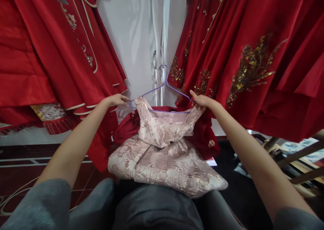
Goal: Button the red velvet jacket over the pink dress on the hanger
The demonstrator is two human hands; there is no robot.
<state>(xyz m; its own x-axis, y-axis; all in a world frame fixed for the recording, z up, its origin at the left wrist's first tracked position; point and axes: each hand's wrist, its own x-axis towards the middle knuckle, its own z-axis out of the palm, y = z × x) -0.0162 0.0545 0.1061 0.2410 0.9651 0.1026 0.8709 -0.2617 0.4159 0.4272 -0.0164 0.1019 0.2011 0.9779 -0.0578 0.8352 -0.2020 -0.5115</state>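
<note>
A pale pink sleeveless dress [164, 132] with a shiny floral brocade pattern lies in front of me, its skirt spread over my lap. A thin purple hanger [155, 90] runs behind its neckline, with the hook pointing up. At the hanger's left end, just outside the dress strap, the fingers of my left hand [118, 100] close on the hanger. My right hand [201, 100] is wrapped around the other shoulder strap, thumb raised beside the hanger's right end; its fingertips are hidden behind the fabric.
Red embroidered garments [58, 54] hang on the left, and more red gowns [243, 47] with gold beading hang on the right. Between them stands a white panel [131, 37]. Dark red fabric [126, 127] is bunched behind the dress. A cable [15, 194] lies on the floor at left.
</note>
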